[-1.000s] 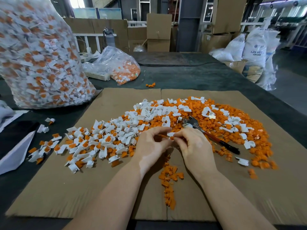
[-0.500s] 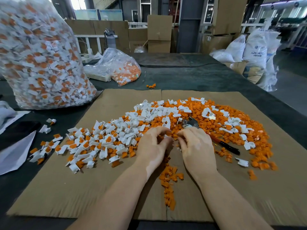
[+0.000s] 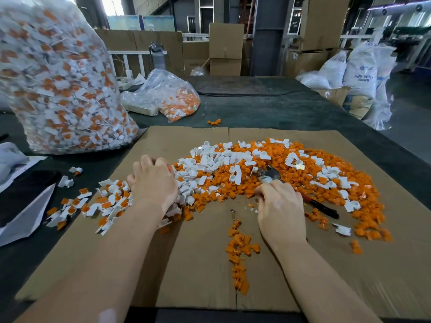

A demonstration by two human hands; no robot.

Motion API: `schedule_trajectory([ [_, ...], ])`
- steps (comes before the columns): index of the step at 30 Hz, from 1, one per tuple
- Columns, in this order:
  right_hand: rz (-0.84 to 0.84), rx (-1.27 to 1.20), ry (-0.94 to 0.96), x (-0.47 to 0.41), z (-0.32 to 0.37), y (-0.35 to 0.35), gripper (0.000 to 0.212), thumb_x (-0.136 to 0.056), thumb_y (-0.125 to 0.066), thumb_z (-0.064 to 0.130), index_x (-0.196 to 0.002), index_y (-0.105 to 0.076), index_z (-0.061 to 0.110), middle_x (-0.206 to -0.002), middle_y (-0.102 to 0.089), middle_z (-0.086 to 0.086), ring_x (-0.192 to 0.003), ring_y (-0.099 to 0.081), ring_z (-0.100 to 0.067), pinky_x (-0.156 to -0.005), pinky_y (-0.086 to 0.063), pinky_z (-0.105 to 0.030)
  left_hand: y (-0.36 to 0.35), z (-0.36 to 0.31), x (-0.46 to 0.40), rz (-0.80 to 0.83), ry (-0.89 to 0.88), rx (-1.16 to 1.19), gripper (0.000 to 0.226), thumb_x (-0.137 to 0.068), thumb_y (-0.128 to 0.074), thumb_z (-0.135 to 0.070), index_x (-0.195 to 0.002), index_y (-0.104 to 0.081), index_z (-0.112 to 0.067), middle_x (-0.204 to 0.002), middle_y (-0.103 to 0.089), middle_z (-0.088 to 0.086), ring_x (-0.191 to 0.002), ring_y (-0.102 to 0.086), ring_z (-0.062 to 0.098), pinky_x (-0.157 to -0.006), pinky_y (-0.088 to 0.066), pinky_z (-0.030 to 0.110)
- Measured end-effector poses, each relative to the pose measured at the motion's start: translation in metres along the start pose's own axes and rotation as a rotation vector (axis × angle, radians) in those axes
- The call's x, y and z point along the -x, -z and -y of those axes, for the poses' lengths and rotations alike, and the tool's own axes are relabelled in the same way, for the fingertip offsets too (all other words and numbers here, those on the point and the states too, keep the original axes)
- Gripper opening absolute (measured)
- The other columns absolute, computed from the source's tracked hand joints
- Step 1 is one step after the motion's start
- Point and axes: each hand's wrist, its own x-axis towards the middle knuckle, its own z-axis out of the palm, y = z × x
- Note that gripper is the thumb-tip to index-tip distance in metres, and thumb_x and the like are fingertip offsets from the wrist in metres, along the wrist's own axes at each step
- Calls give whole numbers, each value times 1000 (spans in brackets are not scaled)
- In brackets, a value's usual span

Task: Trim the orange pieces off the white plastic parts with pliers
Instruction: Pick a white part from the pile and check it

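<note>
Left hand (image 3: 154, 183): I see it moved to 9 o'clock, fingers curled into white parts (image 3: 205, 159); grip unclear.
Right hand (image 3: 279, 206): stayed, gripping pliers (image 3: 270, 174).

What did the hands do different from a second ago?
The left hand left the middle and moved left onto the pile of untrimmed parts, reaching for another. The right hand stayed near the middle, beside the pliers; whether it grips them is hidden. The piles, cardboard and big bag stayed put.
</note>
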Motion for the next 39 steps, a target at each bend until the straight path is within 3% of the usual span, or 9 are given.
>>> schedule_trajectory([
  [5,29,41,-23,0,0,-1,13,-80,-65,-1,-91,-69,4,-98,-67,-13,-91,-60,-32,-75,-44,-42,-1,0,-2,-12,10,-55,29,-95,-46,-25,-122,-55,-17,-128,-41,10,-120,-32,29,-97,-30,42],
  [9,28,55,-20,0,1,-2,12,-80,-65,-3,-89,-69,5,-97,-67,-14,-89,-60,-32,-74,-44,-42,-6,-10,5,-123,-115,110,27,-93,-54,-29,-120,-59,-25,-125,-47,4,-119,-33,25,-96,-28,38],
  [13,-60,47,51,-1,2,-2,21,-68,-72,-9,-83,-70,6,-87,-66,-12,-79,-61,-31,-68,-46,-41,-13,-29,13,-36,-266,265,18,-91,-59,-24,-106,-68,-25,-115,-59,0,-112,-42,22,-96,-33,36],
  [19,58,74,321,-2,2,-5,49,-67,-77,3,-112,-69,22,-104,-65,-3,-91,-59,-26,-73,-44,-43,-19,-39,18,106,-324,292,16,-91,-59,-23,-100,-72,-27,-111,-65,-6,-110,-52,17,-99,-39,42],
  [25,53,25,309,-4,4,-5,9,-79,-74,22,-87,-70,21,-89,-66,1,-83,-59,-23,-72,-43,-40,-22,-43,17,125,-301,215,17,-93,-57,-27,-104,-69,-31,-116,-63,-8,-118,-46,18,-100,-29,40],
  [27,80,18,284,-4,5,-4,8,-81,-71,24,-83,-66,19,-85,-65,2,-82,-57,-23,-72,-41,-39,-23,-47,17,114,-307,212,17,-93,-57,-26,-103,-69,-31,-116,-64,-8,-117,-46,18,-100,-29,39],
  [31,100,4,243,-6,6,-2,16,-77,-75,14,-72,-60,17,-71,-62,3,-71,-54,-21,-65,-40,-34,-27,-58,13,83,-439,205,27,-95,-53,-19,-117,-64,-28,-122,-60,-2,-116,-46,20,-98,-33,33],
  [36,105,-74,231,-6,4,-3,19,-73,-72,-3,-84,-67,11,-76,-65,-3,-73,-60,-24,-67,-50,-37,-35,-71,5,156,-795,2,53,-91,-50,1,-139,-45,-24,-147,-41,-1,-135,-33,14,-108,-15,24],
  [39,74,-72,256,-6,3,-5,31,-68,-75,-9,-96,-70,3,-80,-67,-8,-75,-65,-26,-71,-54,-38,-37,-74,3,164,-793,-7,41,-94,-52,-7,-130,-54,-25,-133,-51,0,-123,-43,17,-105,-31,27],
])
